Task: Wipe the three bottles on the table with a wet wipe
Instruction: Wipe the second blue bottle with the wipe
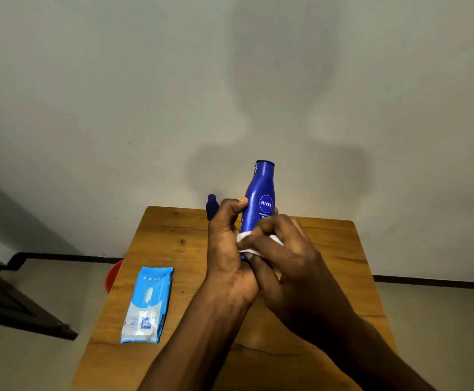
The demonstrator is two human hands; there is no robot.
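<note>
Here, left hand holding bottle, right hand pressing wipe

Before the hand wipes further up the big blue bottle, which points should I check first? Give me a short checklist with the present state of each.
1. Left hand grips the tall blue plastic Nivea bottle firmly: ok, thumb and fingers curl round it.
2. Right hand holds the white wet wipe against the bottle's lower body: ok.
3. Upper body and cap of the bottle free for wiping: ok.
4. Small dark blue bottle stands upright at the far edge of the wooden table: ok.
5. Third bottle in place: cannot tell, mostly hidden behind the hands.
6. Light blue wipes packet closed: cannot tell.
</note>
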